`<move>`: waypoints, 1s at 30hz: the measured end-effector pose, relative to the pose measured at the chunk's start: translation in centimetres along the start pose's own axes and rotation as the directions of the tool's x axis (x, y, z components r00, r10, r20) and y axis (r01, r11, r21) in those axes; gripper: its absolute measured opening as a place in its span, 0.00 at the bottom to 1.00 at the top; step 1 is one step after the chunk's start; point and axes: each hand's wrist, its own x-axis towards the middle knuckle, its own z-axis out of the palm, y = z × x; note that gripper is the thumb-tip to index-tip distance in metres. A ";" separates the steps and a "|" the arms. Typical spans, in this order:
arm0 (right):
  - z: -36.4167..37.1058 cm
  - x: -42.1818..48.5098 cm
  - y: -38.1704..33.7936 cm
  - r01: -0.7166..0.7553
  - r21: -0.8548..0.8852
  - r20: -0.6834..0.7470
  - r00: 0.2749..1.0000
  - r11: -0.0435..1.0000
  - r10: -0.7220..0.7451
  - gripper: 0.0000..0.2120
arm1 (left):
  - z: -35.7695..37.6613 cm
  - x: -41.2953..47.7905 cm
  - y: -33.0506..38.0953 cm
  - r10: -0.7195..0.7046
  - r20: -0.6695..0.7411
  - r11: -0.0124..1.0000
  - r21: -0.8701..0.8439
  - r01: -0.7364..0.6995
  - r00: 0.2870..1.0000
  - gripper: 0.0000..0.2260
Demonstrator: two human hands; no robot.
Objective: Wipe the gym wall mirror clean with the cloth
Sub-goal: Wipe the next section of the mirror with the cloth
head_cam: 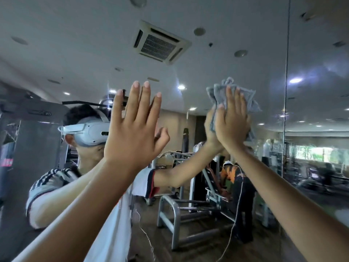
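Note:
The wall mirror (188, 76) fills the whole view and reflects the gym. My right hand (233, 121) is raised at upper right, fingers straight, pressing a crumpled grey cloth (217, 95) flat against the glass. The cloth sticks out above and to both sides of the hand. My left hand (132, 129) is raised at centre left with fingers straight and spread, holding nothing; whether it touches the glass I cannot tell. Both forearms reach up from the bottom corners.
A vertical seam (286, 91) between mirror panels runs just right of the cloth. The reflection shows a person with a headset, a weight bench frame (170, 214), another person bent over behind it, and a ceiling air vent (160, 42).

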 end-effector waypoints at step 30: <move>-1.2 -12.2 3.2 0.428 -0.014 0.099 0.900 0.904 -0.424 0.26 | -0.7 -6.3 0.4 0.045 0.017 0.997 -0.061 -0.044 0.999 0.31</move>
